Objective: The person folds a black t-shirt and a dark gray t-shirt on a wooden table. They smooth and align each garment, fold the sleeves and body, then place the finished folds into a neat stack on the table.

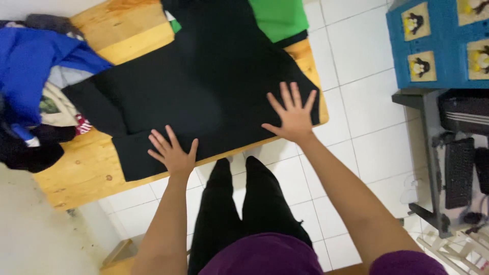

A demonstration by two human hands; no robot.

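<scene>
Now both hands spread flat, left hand (173, 154) and right hand (294, 118) pressing black garment (204, 86), wooden table (86, 173)

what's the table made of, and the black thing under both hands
Table: looks like pale, unpainted or lightly varnished wood, showing grain and knots. Black garment: seems a soft, matte fabric, lying flat with little sheen under the left hand and right hand; exact fibre unclear.
</scene>
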